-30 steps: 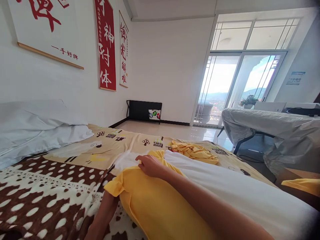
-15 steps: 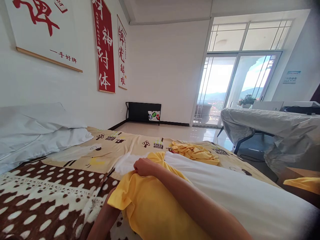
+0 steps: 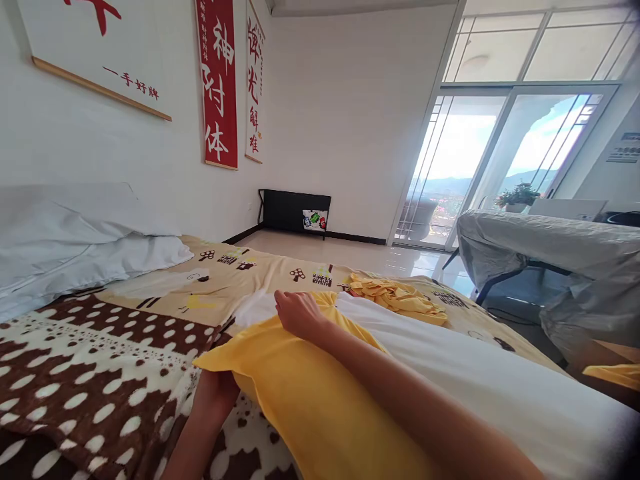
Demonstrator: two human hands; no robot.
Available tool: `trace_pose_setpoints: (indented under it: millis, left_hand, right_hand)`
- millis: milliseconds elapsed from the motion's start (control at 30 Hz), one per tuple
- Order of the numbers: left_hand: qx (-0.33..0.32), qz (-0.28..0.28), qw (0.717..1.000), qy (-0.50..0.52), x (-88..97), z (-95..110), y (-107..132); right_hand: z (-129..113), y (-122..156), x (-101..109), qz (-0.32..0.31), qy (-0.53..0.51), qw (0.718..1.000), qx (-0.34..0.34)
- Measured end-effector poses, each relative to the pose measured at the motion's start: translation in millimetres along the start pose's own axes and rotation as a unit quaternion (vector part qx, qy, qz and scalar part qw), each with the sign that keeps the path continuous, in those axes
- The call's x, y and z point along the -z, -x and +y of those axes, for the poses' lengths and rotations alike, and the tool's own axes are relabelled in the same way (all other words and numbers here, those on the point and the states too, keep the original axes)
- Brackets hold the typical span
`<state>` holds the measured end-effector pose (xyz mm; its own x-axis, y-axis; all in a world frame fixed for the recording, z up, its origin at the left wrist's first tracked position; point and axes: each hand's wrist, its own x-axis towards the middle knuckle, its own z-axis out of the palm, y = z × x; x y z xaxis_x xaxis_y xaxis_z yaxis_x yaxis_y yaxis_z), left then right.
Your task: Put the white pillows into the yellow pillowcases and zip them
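Observation:
A large yellow cloth (image 3: 320,400) stretches across the lower middle, over a white sheet-like surface (image 3: 450,373). My right hand (image 3: 300,312) is closed on the far part of this cloth, its fingers curled. Beneath the cloth's left corner is my left hand (image 3: 217,393), touching the fabric from below; the cloth covers its fingers, so their grip is hidden. Beyond my right hand, a second yellow cloth (image 3: 400,299) lies crumpled on the beige patterned bedding (image 3: 270,263).
A brown-and-white dotted blanket (image 3: 90,373) and white pillows (image 3: 100,267) are on the left. At the right stands a plastic-covered table (image 3: 540,240). Another piece of yellow cloth (image 3: 613,375) shows at the right edge, over a cardboard-coloured surface. A black folded panel (image 3: 285,212) leans by the wall.
The cloth's left corner has moved outward to the left, and the fabric lies smoother and tauter. My left hand shows more under it. The view has turned down and left.

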<state>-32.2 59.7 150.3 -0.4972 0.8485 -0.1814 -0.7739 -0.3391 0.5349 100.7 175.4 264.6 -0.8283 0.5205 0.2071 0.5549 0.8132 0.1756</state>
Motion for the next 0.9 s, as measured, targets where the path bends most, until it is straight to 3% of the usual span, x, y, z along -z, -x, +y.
trace_pose_setpoints:
  millis: [133, 200, 300, 433, 567, 900]
  left_hand:
    - [0.006, -0.004, 1.0, 0.01, 5.9, -5.0, -7.5]
    - [0.018, -0.01, 1.0, 0.005, 10.5, -7.8, -10.1]
    - [0.039, -0.014, 0.999, -0.031, 14.3, -10.2, -9.9]
    - [0.007, -0.054, 0.995, -0.078, 10.1, -10.8, -4.6]
    - [-0.033, -0.093, 0.988, -0.115, 4.0, -10.6, 0.2]
    - [0.071, -0.102, 0.991, -0.051, 13.5, -10.2, -3.2]
  right_hand:
    - [-35.1, 27.7, 13.6, -0.056, -0.039, 0.995, 0.075]
    - [-51.7, 36.2, 10.7, -0.077, -0.064, 0.99, 0.103]
    - [-64.9, 37.2, -1.9, -0.057, -0.1, 0.989, 0.09]
    - [-62.9, 31.5, -16.2, -0.04, -0.122, 0.99, 0.056]
    - [-55.6, 32.4, -17.2, -0.043, -0.13, 0.99, 0.032]
    - [-36.2, 24.3, -10.7, -0.042, -0.267, 0.961, -0.051]
